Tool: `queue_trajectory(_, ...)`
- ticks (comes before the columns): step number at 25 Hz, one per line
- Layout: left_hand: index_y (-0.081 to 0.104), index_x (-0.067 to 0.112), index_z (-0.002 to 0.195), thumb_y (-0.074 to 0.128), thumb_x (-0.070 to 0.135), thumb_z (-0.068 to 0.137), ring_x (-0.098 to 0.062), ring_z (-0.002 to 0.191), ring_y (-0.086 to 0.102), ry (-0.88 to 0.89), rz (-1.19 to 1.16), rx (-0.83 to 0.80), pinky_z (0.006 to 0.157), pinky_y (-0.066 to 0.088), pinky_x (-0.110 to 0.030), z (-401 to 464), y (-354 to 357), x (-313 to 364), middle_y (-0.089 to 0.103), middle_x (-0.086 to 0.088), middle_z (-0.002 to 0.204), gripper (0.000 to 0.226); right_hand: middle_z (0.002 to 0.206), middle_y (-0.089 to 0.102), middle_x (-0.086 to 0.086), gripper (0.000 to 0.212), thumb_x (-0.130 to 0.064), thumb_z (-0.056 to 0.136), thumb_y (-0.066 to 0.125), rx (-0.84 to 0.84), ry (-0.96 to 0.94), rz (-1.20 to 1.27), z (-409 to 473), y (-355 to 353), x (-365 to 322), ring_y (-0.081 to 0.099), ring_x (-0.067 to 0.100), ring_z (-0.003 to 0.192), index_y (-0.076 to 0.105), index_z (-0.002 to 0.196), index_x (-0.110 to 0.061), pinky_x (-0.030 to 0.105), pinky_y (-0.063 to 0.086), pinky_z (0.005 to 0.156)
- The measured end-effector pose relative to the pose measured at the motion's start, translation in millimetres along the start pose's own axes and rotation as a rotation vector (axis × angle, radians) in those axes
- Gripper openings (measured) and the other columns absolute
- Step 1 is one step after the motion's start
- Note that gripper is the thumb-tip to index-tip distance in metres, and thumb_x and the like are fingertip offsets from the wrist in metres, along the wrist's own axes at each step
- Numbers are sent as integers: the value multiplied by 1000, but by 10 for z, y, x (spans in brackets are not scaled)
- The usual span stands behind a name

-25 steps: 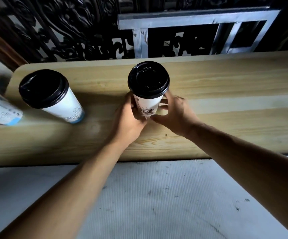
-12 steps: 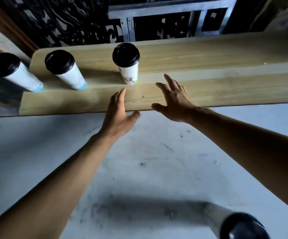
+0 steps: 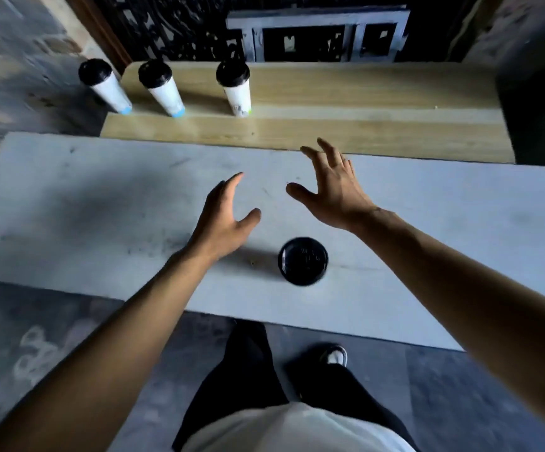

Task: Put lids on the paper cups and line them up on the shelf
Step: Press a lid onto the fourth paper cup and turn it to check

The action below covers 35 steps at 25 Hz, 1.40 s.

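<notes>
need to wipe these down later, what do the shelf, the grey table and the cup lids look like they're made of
Shelf: pale wood or wood-look board, visible grain, matte.
Grey table: looks like stone or concrete, dull and scuffed; uncertain.
Cup lid: black, probably plastic, moulded ridges, slight sheen.

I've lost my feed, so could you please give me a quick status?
Left hand and right hand open, empty. Three lidded cups on shelf; fourth lidded cup on table. Nothing in the way.

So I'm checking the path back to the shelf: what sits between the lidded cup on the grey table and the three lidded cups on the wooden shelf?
Head view: only bare grey table top and both open hands.
</notes>
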State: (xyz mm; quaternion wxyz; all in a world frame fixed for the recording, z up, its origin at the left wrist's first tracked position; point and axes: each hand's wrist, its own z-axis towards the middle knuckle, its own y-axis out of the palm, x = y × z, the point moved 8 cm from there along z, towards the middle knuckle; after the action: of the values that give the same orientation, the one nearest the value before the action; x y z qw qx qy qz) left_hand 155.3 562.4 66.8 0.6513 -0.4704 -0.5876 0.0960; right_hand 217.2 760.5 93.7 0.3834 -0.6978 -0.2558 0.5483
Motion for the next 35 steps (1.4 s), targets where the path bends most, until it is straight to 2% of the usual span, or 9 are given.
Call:
queue_trajectory(3,37,5,152,71,10,88,-27,144,41,-64,-12,14,116,26,-23,-611,211,-210,44,-15,153,72,167,21,18,76,-46,92,64,-30,-8,54,-526,154,45,29,42,147,34,156,-19,50,27,120)
queue_trajectory(8,29,6,154,69,24,75,-33,139,46,-214,-87,-141,108,47,-53,-1162,824,-518,40,-17,150,90,167,16,16,77,-41,89,69,-144,30,139,-1187,583,142,35,41,146,35,155,-20,47,39,116)
queue_trajectory(12,19,15,158,81,25,74,-22,147,37,-252,-137,-202,117,38,-44,-982,1059,-411,36,-7,160,105,164,20,18,76,-34,87,73,-141,17,76,-1298,705,116,38,40,144,39,153,-18,46,46,109)
queue_trajectory(14,32,22,152,82,29,69,-20,140,46,-198,-123,-235,113,43,-45,-807,1155,-359,46,-2,153,97,163,23,16,76,-31,87,74,-146,41,39,-1304,742,122,41,40,141,38,153,-19,48,49,107)
queue_trajectory(19,68,30,97,77,13,59,-20,88,74,-56,-184,-288,71,61,-47,-569,1355,-251,77,2,90,43,157,31,15,69,-20,88,71,-165,35,-35,-1306,814,107,53,43,127,43,151,-18,49,56,96)
queue_trajectory(25,58,33,117,81,32,65,-11,99,67,-188,-341,-284,75,51,-24,-683,1080,-198,71,10,111,57,152,41,13,65,-19,87,70,-113,123,105,-1166,582,77,56,34,127,48,148,-17,26,45,99)
queue_trajectory(29,52,30,122,67,57,63,-16,87,67,-119,-375,-245,70,53,-30,-804,716,-57,71,4,106,67,127,68,6,51,-34,86,61,-34,226,336,-1117,296,49,64,25,112,56,136,-27,29,47,86)
queue_trajectory(33,51,29,125,70,62,62,-18,71,70,-137,-391,-177,58,61,-36,-951,387,42,69,6,92,73,114,75,-5,28,-49,96,51,-108,310,445,-1122,245,28,65,21,106,63,119,-38,37,50,92)
queue_trajectory(35,52,30,129,80,61,61,-18,80,72,-146,-339,-209,68,63,-42,-988,338,54,70,6,98,80,104,75,1,44,-69,91,40,-116,341,474,-1119,263,37,66,27,101,66,105,-37,44,52,94)
